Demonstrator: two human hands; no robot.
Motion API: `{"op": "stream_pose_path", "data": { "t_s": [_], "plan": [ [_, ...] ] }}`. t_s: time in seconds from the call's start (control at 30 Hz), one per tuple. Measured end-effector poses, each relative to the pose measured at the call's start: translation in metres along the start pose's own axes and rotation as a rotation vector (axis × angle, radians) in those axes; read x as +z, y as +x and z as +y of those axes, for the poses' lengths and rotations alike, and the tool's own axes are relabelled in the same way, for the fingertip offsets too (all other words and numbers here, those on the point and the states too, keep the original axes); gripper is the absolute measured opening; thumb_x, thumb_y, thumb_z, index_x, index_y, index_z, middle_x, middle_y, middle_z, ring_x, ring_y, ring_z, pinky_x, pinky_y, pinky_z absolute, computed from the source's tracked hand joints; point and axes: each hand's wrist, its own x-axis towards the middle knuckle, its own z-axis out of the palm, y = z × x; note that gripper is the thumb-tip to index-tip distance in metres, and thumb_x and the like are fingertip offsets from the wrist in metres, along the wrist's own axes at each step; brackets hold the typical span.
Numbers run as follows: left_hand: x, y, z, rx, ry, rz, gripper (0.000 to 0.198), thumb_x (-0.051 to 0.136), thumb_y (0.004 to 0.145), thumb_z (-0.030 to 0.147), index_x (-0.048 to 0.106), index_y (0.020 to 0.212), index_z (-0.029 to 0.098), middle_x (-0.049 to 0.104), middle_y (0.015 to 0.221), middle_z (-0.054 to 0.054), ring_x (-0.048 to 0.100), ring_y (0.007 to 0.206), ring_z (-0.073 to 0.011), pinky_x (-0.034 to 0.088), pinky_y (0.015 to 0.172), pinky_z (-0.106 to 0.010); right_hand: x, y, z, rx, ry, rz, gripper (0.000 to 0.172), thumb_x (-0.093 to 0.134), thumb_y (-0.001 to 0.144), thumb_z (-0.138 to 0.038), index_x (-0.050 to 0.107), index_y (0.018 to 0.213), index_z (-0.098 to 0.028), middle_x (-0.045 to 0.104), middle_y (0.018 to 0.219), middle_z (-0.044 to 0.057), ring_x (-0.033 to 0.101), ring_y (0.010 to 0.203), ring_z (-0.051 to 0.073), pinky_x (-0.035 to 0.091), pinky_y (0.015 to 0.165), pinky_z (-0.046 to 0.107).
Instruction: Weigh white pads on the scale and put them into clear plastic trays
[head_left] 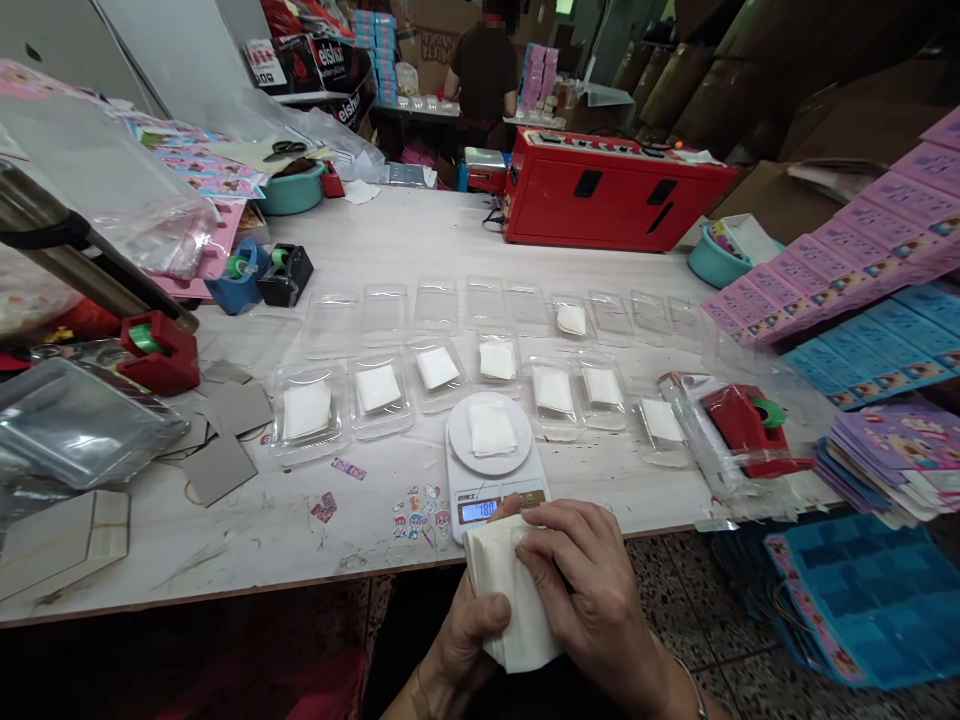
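My left hand (472,625) is wrapped round a stack of white paper sheets (521,620), its thumb pressed on the front. At the stack's upper right edge, the bent fingers of my right hand (592,580) pinch the sheets. Just beyond my hands stands a white kitchen scale (491,482) with a lit display. On its round plate lies a small pile of white sheets (491,428). Clear plastic trays (381,397) form two rows behind and beside the scale. Most front trays hold white piles; in the back row one tray carries a white pile (571,319).
Tape dispensers stand at left, a red one (159,352) among them, and another red dispenser (750,430) at right. Grey cards (217,465) and small stickers (420,515) lie near the front edge. Behind is a red machine (611,190); pink boxes (840,250) are stacked right. A person (484,75) is farther back.
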Motion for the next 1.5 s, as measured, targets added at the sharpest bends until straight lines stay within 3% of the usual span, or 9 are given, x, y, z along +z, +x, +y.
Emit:
{"op": "stream_pose_path", "data": {
  "t_s": [0.27,0.43,0.63,0.77,0.93,1.1,1.3,1.5],
  "plan": [
    [-0.007,0.001,-0.004,-0.008,-0.012,0.061,0.095,0.081,0.063,0.044,0.04,0.145,0.019,0.068,0.113,-0.013,0.062,0.105,-0.0342,0.049,0.09,-0.041,0.008,0.001,0.004,0.054,-0.019,-0.152,0.015,0.046,0.09,-0.007,0.053,0.087,-0.021,0.066,0.108,0.008,0.056,0.101,0.023,0.042,0.085,0.041],
    [-0.009,0.004,0.0,-0.003,-0.058,0.055,0.098,0.083,0.06,0.043,0.039,0.145,0.022,0.066,0.121,-0.013,0.062,0.107,-0.0334,0.048,0.092,-0.04,0.012,0.0,0.009,-0.03,-0.055,-0.093,0.014,0.047,0.09,-0.007,0.052,0.09,-0.02,0.065,0.105,0.008,0.054,0.103,0.023,0.038,0.09,0.041],
    [-0.006,0.011,0.003,-0.017,-0.118,0.01,0.105,0.081,0.057,0.049,0.034,0.148,0.024,0.063,0.125,-0.011,0.061,0.109,-0.0336,0.049,0.09,-0.04,0.012,0.0,0.013,-0.098,0.02,0.027,0.017,0.044,0.089,-0.005,0.047,0.088,-0.021,0.062,0.085,0.002,0.057,0.087,0.018,0.035,0.093,0.041],
    [-0.004,0.012,0.005,-0.016,-0.113,0.002,0.101,0.077,0.059,0.04,0.033,0.148,0.026,0.065,0.122,-0.01,0.064,0.102,-0.032,0.052,0.083,-0.039,0.012,0.001,0.013,-0.031,0.059,-0.016,0.018,0.043,0.09,-0.005,0.046,0.086,-0.022,0.061,0.079,-0.002,0.059,0.081,0.016,0.03,0.097,0.042],
    [-0.004,0.014,0.007,-0.017,-0.079,0.03,0.101,0.076,0.056,0.029,0.034,0.148,0.024,0.067,0.119,-0.01,0.067,0.085,-0.0256,0.053,0.072,-0.032,0.01,0.002,0.013,0.056,0.134,-0.11,0.015,0.042,0.094,-0.011,0.046,0.086,-0.023,0.058,0.076,-0.002,0.056,0.075,0.015,0.032,0.097,0.043],
    [-0.009,0.016,0.006,-0.024,-0.103,0.057,0.101,0.078,0.055,0.032,0.037,0.146,0.023,0.068,0.117,-0.01,0.067,0.092,-0.0287,0.053,0.08,-0.036,0.006,0.008,0.018,0.128,0.227,-0.177,0.01,0.046,0.095,-0.016,0.051,0.094,-0.024,0.062,0.083,-0.001,0.058,0.082,0.017,0.03,0.104,0.047],
    [-0.014,0.016,0.02,-0.049,-0.152,0.033,0.093,0.072,0.058,0.03,0.04,0.145,0.019,0.071,0.114,-0.011,0.064,0.103,-0.0342,0.049,0.091,-0.044,0.005,0.029,0.033,0.333,0.49,-0.32,0.02,0.049,0.096,-0.026,0.061,0.111,-0.023,0.069,0.104,0.007,0.063,0.097,0.019,0.053,0.081,0.033],
    [-0.022,0.016,0.028,-0.021,-0.142,0.047,0.096,0.072,0.06,0.029,0.034,0.148,0.021,0.071,0.116,-0.011,0.066,0.101,-0.0328,0.051,0.09,-0.042,0.016,0.049,0.053,0.482,0.806,-0.479,0.02,0.051,0.094,-0.035,0.062,0.097,-0.019,0.07,0.092,0.006,0.064,0.085,0.018,0.054,0.072,0.031]
  ]
}}
